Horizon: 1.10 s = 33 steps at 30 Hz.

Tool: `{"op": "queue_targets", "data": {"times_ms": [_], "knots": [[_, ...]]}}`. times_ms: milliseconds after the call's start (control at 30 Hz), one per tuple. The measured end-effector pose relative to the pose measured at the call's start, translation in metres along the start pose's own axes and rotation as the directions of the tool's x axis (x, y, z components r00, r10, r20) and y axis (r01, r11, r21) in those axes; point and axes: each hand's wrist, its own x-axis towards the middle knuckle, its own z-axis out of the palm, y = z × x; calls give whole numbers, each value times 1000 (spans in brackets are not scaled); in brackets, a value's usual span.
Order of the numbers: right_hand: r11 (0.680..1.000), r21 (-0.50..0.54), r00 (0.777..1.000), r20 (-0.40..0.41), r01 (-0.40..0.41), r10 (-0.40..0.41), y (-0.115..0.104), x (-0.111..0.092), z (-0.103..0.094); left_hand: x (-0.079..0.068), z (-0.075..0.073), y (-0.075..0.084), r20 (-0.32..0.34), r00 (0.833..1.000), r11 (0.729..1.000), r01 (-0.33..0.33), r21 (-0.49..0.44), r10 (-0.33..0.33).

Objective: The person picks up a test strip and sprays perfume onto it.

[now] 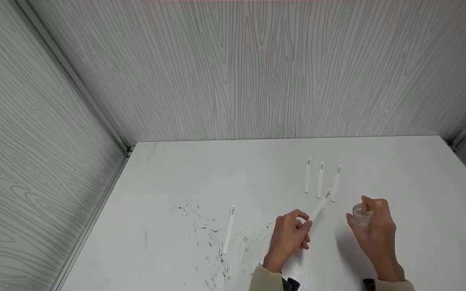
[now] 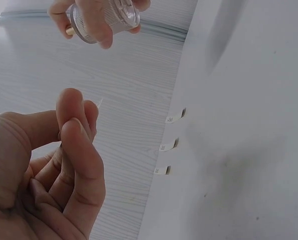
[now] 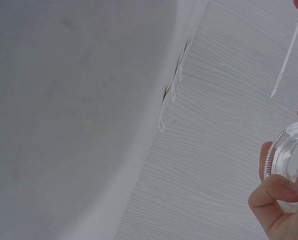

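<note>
Pinches a strip (image 1: 320, 207) in left grip (image 1: 287, 237) at the frame's lower centre and clasps a container (image 1: 361, 218) in right grip (image 1: 378, 234), lower right.

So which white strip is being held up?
The strip pinched by the left hand. The others lie on the table: three strips near each other, and a lone strip further left.

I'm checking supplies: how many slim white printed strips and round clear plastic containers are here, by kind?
Slim white printed strips: 5 (4 lying flat, 1 held)
Round clear plastic container: 1 (held)
Total: 6
</note>
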Motion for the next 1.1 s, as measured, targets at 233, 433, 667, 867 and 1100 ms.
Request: {"op": "queue_targets", "data": {"times_ms": [233,433,667,867,1100], "knots": [[1000,2,1000,0,5,-5,-1,0,0,0,0,0,1,1000,1000,7,8,-7],[1000,8,1000,-4,6,-6,0,0,0,0,0,0,3,1000,1000,3,4,-3],[1000,20,1000,-22,-11,12,1,0,0,0,0,0,2,1000,1000,0,5,0],[999,32,999,-33,-39,40,1,1,0,1,1,0,1,1000,1000,-8,8,8],[998,20,998,-23,-54,54,0,2,-1,0,1,-1,3,1000,1000,14,10,-14]]}}
